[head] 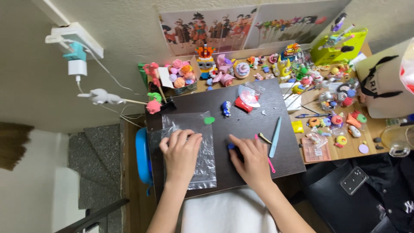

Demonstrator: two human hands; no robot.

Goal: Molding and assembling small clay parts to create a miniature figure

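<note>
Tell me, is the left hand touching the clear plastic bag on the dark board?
Touching. The head view shows the left hand lying flat on the clear plastic bag, its fingers spread over the sheet with no gap showing.

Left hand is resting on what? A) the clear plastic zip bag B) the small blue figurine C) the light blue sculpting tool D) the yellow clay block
A: the left hand lies flat on the clear plastic zip bag spread on the dark board; the light blue sculpting tool lies apart, beyond the right hand.
</note>
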